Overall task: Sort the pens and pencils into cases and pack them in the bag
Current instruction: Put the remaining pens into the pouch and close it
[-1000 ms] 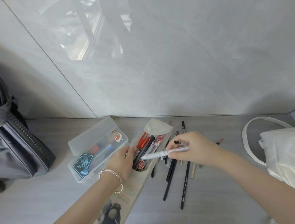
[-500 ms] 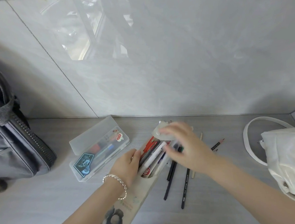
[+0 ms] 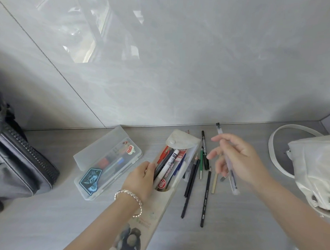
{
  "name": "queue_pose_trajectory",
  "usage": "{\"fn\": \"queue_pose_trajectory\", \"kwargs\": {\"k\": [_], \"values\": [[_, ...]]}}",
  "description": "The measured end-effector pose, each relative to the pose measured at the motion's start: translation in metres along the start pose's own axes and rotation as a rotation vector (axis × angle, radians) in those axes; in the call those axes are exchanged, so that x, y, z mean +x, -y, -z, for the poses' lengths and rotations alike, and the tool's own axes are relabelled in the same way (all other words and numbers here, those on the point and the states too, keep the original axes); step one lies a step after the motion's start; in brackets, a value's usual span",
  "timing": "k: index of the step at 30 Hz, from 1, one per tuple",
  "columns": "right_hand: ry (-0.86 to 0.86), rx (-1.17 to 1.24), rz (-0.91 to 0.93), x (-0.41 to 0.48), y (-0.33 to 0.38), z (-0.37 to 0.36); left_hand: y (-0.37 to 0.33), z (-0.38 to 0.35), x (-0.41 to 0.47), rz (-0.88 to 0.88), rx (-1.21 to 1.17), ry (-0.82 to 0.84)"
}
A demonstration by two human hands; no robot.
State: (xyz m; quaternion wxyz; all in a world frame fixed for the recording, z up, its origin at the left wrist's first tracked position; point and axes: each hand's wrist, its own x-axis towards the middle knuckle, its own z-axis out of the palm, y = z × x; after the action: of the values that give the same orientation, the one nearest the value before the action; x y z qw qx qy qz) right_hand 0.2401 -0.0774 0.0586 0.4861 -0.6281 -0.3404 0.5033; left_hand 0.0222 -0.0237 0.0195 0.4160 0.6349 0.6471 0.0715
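Right hand (image 3: 239, 159) gripping clear pen (image 3: 231, 171); left hand (image 3: 142, 179) on beige pouch (image 3: 163, 202)

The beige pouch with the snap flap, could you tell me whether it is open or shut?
Open. The beige pouch has its flap folded back, pens stick out of its mouth, and the left hand holds its edge.
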Motion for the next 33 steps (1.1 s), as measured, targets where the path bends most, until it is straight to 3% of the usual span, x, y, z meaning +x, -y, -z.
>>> {"fn": "queue_pose_trajectory", "kwargs": {"k": [3, 7, 12, 16, 22, 27, 29, 33], "values": [[0.160, 0.362, -0.200, -0.004, 0.010, -0.008, 0.000, -0.002, 0.000, 0.028, -0.015, -0.010], [0.338, 0.073, -0.253, -0.005, 0.015, -0.018, -0.002, -0.005, -0.001, 0.033, -0.030, -0.012], [0.214, -0.221, -0.063, -0.004, 0.006, -0.047, -0.006, -0.008, -0.006, 0.004, -0.051, 0.013], [0.227, -0.409, 0.013, -0.010, -0.012, -0.062, -0.008, -0.010, -0.011, -0.027, -0.046, 0.046], [-0.089, -0.111, 0.134, -0.004, -0.013, -0.053, -0.002, -0.013, -0.011, -0.019, -0.047, 0.042], [-0.165, -0.192, 0.190, -0.002, -0.028, -0.054, -0.002, -0.013, -0.011, -0.033, -0.037, 0.041], [-0.137, -0.310, 0.225, -0.002, -0.030, -0.055, -0.002, -0.012, -0.011, -0.046, -0.044, 0.032], [-0.036, -0.764, 0.381, -0.002, -0.040, -0.060, 0.001, -0.010, -0.009, -0.061, -0.054, 0.023]]}}
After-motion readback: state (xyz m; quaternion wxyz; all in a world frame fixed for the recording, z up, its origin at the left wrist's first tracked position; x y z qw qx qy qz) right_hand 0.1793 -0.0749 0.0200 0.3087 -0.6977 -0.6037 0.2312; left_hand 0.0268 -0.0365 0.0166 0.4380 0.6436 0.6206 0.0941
